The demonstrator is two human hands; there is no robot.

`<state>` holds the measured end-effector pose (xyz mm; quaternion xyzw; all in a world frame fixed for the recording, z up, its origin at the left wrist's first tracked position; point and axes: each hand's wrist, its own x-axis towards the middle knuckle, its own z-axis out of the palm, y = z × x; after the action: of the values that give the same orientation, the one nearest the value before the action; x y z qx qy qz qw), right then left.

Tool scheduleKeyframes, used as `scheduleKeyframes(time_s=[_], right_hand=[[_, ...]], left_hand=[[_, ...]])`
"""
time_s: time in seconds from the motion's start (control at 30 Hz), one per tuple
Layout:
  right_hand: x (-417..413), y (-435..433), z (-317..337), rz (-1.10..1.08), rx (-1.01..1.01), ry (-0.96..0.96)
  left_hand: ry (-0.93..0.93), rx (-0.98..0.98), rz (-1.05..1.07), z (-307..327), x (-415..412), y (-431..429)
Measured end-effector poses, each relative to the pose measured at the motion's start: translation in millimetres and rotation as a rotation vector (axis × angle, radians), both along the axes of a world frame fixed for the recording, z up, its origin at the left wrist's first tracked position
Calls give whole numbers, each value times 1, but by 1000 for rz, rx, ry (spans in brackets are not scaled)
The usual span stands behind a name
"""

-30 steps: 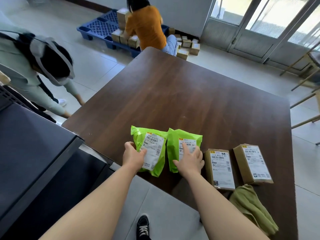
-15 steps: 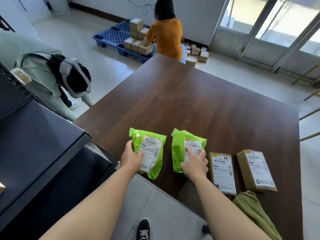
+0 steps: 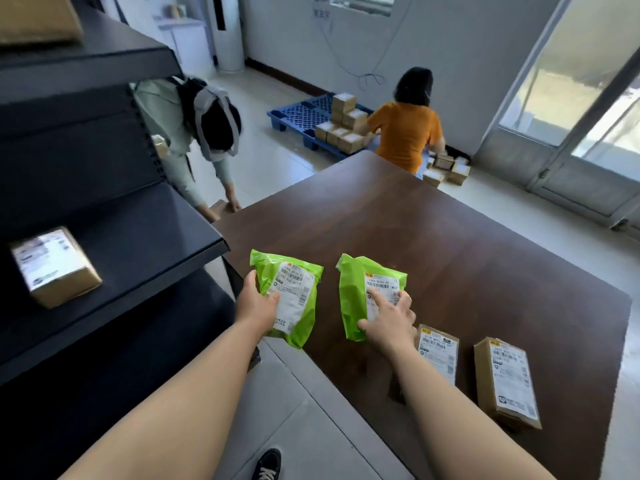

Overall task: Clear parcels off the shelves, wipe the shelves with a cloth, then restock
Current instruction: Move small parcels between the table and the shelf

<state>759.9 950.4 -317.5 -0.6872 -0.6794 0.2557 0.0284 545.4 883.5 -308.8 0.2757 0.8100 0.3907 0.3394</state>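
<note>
Two green mailer bags lie side by side on the brown table, apart from each other. The left green mailer (image 3: pixel 289 299) is gripped at its near edge by the left hand (image 3: pixel 256 303), thumb on top. The right green mailer (image 3: pixel 367 294) is touched by the spread fingers of the right hand (image 3: pixel 388 315); a firm grip cannot be told. Two cardboard parcels (image 3: pixel 438 351) lie just beside. One boxed parcel (image 3: pixel 53 266) remains on the dark shelf (image 3: pixel 156 244). The parcels are judged to be mid-transfer, clearing or restocking; next, a secure hold is called for.
</note>
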Motion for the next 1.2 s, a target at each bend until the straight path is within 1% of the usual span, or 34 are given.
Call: scheduleKeyframes(time_s=[0.17, 0.3, 0.6, 0.73, 0.83, 1.2], right_hand=[[-11, -23, 10, 153, 24, 28], [-36, -49, 19, 318, 60, 36], [-118, -128, 40, 645, 58, 65], [-151, -169, 42, 774, 51, 52], [-180, -211, 41, 891, 43, 50], [-285, -405, 40, 1131, 6, 45]], left_hand=[[10, 2, 157, 8, -2, -55], [18, 13, 283, 13, -9, -108], [57, -29, 609, 21, -52, -242], [67, -30, 708, 20, -66, -303], [52, -22, 785, 20, -76, -359], [37, -63, 1038, 15, -121, -581]])
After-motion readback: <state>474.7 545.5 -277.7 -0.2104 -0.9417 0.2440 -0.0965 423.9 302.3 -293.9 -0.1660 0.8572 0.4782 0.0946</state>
